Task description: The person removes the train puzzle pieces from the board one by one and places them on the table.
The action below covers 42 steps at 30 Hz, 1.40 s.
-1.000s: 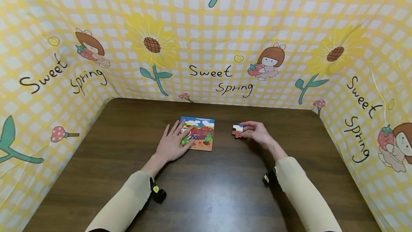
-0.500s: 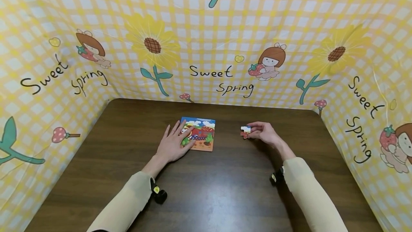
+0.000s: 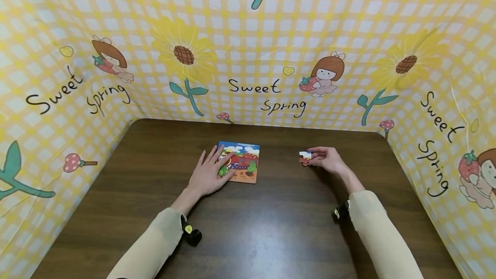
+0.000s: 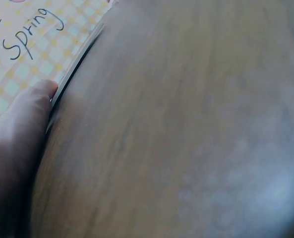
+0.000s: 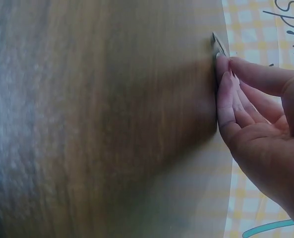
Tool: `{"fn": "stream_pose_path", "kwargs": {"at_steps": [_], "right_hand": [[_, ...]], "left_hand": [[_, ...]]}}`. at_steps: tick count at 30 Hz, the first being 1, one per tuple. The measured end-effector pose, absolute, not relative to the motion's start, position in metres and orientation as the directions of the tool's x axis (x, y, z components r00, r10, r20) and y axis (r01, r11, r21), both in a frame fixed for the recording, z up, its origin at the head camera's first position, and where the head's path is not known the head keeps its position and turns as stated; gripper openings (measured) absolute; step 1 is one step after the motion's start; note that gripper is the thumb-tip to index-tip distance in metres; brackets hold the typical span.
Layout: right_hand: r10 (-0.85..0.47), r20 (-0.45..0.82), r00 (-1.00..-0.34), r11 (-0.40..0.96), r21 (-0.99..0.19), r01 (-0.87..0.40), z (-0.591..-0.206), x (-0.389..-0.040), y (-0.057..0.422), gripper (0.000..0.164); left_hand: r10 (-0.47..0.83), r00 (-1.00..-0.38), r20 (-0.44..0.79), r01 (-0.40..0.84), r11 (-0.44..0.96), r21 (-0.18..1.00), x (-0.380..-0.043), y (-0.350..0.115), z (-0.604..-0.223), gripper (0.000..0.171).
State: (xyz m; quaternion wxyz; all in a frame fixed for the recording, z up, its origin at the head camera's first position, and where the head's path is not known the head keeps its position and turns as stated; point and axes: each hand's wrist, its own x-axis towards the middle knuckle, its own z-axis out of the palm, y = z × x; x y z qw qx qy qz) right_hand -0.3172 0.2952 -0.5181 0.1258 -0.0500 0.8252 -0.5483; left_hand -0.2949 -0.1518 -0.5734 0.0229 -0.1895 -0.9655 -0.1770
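A square picture puzzle (image 3: 248, 162) with blue sky, red train-like shapes and sandy ground lies on the table. My left hand (image 3: 209, 173) rests on its left part with fingers spread, covering some of the picture. In the left wrist view the thumb (image 4: 40, 94) lies along the thin edge of the puzzle (image 4: 77, 64). Off to the right, my right hand (image 3: 328, 159) pinches a small jigsaw piece (image 3: 305, 156), white above and reddish below, between thumb and fingers. That piece (image 5: 217, 42) appears nearly edge-on in the right wrist view, close over the table.
The dark brown wooden table (image 3: 248, 218) has a yellow checked cloth (image 3: 240, 33) standing round its back and sides. Dark wrist cameras sit at both sleeve cuffs, the left camera (image 3: 193, 236) and the right camera (image 3: 341, 212).
My right hand has moved to the right with the jigsaw piece, farther from the puzzle. The left hand has stayed in place on the puzzle.
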Motion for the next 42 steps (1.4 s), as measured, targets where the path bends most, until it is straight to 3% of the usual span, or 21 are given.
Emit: {"fn": "stream_pose_path", "kwargs": {"at_steps": [12,27,34,42], "right_hand": [[-0.147,-0.118,-0.982,0.509,-0.861,0.027,-0.514,-0.322,0.289,0.049],[-0.070,-0.097,-0.993,0.523,-0.851,0.047,-0.514,-0.316,0.292,0.042],[-0.097,-0.041,-0.994,0.550,-0.835,-0.020,-0.519,-0.314,0.287,0.041],[-0.177,-0.007,-0.984,0.703,-0.701,-0.121,-0.523,-0.320,0.271,0.042]], "left_hand": [[0.337,-0.935,0.107,0.353,0.871,0.341,-0.294,-0.152,-0.574,0.087],[0.331,-0.939,0.088,0.341,0.878,0.335,-0.294,-0.150,-0.575,0.094],[0.333,-0.940,0.072,0.337,0.880,0.336,-0.295,-0.151,-0.575,0.094],[0.331,-0.940,0.081,0.339,0.879,0.337,-0.295,-0.153,-0.573,0.094]]}}
